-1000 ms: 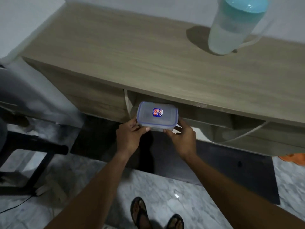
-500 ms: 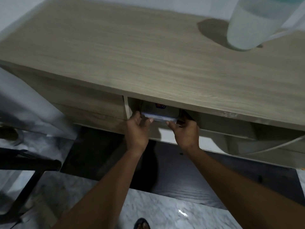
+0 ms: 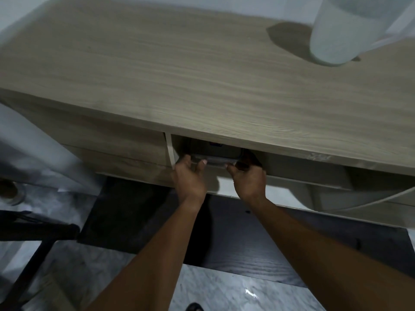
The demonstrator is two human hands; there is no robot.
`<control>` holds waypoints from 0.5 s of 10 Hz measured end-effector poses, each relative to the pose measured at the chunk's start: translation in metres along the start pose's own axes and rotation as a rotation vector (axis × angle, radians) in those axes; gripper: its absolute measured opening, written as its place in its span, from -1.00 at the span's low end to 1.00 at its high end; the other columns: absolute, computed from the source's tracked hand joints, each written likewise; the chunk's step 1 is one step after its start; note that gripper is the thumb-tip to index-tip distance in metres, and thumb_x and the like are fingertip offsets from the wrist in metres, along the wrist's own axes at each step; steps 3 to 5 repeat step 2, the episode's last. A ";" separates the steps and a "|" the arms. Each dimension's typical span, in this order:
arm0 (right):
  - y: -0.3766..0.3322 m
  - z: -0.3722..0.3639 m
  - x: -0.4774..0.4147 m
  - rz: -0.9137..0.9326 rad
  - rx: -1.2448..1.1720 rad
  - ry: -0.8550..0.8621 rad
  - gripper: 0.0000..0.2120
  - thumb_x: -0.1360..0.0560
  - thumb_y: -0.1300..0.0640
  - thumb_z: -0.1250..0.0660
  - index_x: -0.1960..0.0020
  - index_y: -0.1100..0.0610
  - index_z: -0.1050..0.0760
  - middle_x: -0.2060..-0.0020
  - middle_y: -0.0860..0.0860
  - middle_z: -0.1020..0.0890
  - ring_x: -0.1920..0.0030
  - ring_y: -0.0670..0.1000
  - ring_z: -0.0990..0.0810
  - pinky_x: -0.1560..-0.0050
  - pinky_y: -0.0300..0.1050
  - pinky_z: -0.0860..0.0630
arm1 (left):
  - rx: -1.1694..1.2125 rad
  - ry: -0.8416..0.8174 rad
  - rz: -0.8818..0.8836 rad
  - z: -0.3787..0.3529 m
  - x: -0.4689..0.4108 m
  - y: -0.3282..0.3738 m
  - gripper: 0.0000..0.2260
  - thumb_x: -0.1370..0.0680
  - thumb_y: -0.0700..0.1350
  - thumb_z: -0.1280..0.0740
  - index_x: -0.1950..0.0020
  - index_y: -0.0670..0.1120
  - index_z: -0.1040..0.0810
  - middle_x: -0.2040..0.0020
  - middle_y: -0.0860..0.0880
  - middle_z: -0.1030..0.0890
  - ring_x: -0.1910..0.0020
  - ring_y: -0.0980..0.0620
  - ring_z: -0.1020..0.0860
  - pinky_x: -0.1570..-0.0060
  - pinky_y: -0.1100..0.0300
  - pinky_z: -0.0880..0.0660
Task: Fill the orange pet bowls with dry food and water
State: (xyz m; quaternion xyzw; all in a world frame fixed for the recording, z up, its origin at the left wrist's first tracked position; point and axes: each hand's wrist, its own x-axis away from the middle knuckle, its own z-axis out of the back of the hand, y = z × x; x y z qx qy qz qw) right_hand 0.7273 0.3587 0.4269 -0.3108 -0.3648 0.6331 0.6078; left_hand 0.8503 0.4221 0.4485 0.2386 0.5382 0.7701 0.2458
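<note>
A wide wood worktop (image 3: 179, 75) is seen from above, w/ a pale jug (image 3: 336, 34) stood on it at the far R corner. Only the jug's lower part is in shot & it is blurred. Under the worktop an open shelf (image 3: 296, 163) is seen, shut off on the L by a thin white wall (image 3: 169, 149). The worktop's front edge hangs over the shelf, so most of the inside is hidden. A white cable (image 3: 370, 200) is looped across the shelf's R part. On the floor (image 3: 224, 290) a dark mat (image 3: 235, 239) is laid below the shelf. A black frame (image 3: 33, 230) is seen at the L edge & a shoe tip (image 3: 195, 307) at the bottom.

A clear box (image 3: 213, 159) is found in the shelf's L end, just R of the white wall. Only its front rim & a bit of a blue label are seen; the rest is lost in shade. The box is gripped at both ends. The L hand (image 3: 189, 178) is at the L front corner, w/ its fingers (image 3: 186, 160) by the box's side & the thumb laid on the rim. The R hand (image 3: 249, 180) is at the R front corner, curled round that end. So both hands are clamped on the box, w/ the box between them. Whether the box rests on the shelf floor can't be told.
</note>
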 end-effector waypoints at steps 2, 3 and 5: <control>-0.004 0.006 0.016 -0.121 -0.030 -0.051 -0.49 -0.40 0.02 -0.60 -0.30 0.09 -0.57 -0.09 0.07 -0.70 -0.14 0.13 -0.65 -0.17 -0.03 -0.55 | -0.101 -0.041 0.022 0.008 0.011 0.007 -0.81 -0.50 -0.12 -0.45 0.15 -0.15 -0.46 0.15 -0.09 -0.59 0.11 -0.01 -0.55 0.08 0.23 -0.44; -0.004 0.006 0.016 -0.121 -0.030 -0.051 -0.49 -0.40 0.02 -0.60 -0.30 0.09 -0.57 -0.09 0.07 -0.70 -0.14 0.13 -0.65 -0.17 -0.03 -0.55 | -0.101 -0.041 0.022 0.008 0.011 0.007 -0.81 -0.50 -0.12 -0.45 0.15 -0.15 -0.46 0.15 -0.09 -0.59 0.11 -0.01 -0.55 0.08 0.23 -0.44; -0.004 0.006 0.016 -0.121 -0.030 -0.051 -0.49 -0.40 0.02 -0.60 -0.30 0.09 -0.57 -0.09 0.07 -0.70 -0.14 0.13 -0.65 -0.17 -0.03 -0.55 | -0.101 -0.041 0.022 0.008 0.011 0.007 -0.81 -0.50 -0.12 -0.45 0.15 -0.15 -0.46 0.15 -0.09 -0.59 0.11 -0.01 -0.55 0.08 0.23 -0.44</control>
